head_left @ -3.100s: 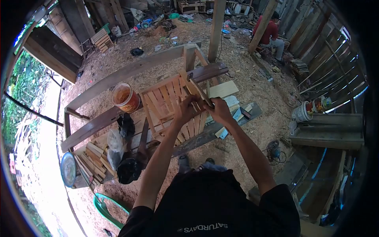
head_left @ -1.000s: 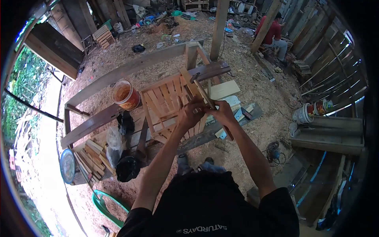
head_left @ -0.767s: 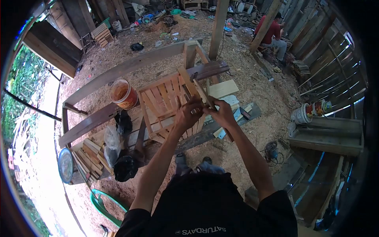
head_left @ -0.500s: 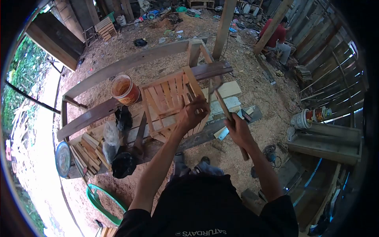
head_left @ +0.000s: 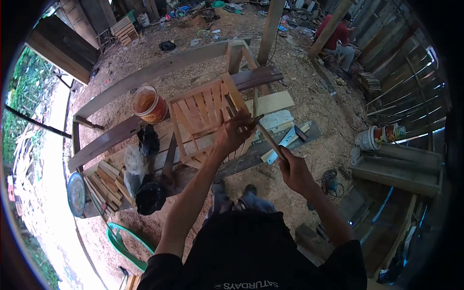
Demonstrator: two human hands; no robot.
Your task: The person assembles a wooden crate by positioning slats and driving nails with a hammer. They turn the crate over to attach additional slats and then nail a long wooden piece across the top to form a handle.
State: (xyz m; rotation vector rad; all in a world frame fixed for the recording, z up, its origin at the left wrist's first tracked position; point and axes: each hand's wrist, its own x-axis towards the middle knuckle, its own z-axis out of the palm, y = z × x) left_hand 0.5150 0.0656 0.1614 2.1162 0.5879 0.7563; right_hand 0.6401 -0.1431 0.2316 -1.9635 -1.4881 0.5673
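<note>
A small slatted wooden chair [head_left: 199, 110] lies tilted on the workbench plank [head_left: 232, 166]. My right hand [head_left: 294, 170] is closed around the wooden handle of a hammer [head_left: 270, 140]. The hammer's head is right by the fingertips of my left hand [head_left: 232, 134], at the chair's right-hand frame piece [head_left: 234, 94]. My left fingers are pinched together against that frame; whatever they hold is too small to make out. Contact between the hammer head and the wood cannot be told. Just right of the hammer, a try square [head_left: 285, 142] rests on the bench.
An orange-brown bucket [head_left: 153, 116] stands behind the chair's left side. Black plastic bags [head_left: 151, 198] and wood offcuts [head_left: 110, 186] lie on the left. A person in red [head_left: 333, 36] sits at the back right. A power tool [head_left: 329, 181] lies on the ground at right.
The hammer head has swung down toward my left fingertips, and my right hand has lowered. My left hand stays pinched at the chair frame. The whole view has shifted slightly.
</note>
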